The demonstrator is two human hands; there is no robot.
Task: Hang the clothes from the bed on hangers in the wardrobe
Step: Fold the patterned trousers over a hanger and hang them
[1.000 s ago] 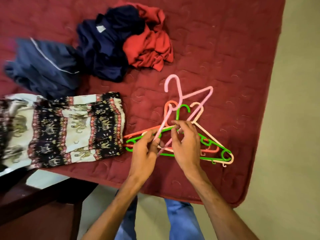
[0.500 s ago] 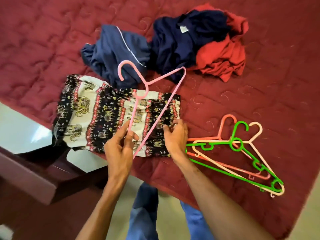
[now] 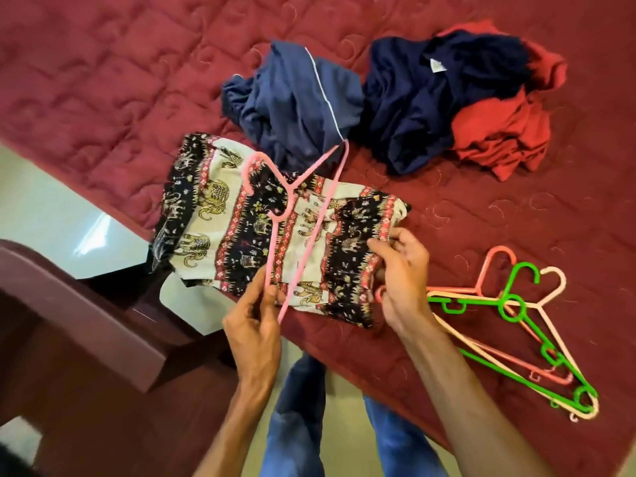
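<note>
Hanger corner pinched by left hand, patterned garment edge gripped by right hand

The lower corner of the pink hanger was hidden among the fingers of the left hand. The right hand covered the near right corner of the printed garment and the left tip of the coral hanger. At upper right, the navy garment buried much of the red garment; its white label was too small to read. The bottom edge cut off both forearms and, at lower left, the dark wooden furniture.
</note>
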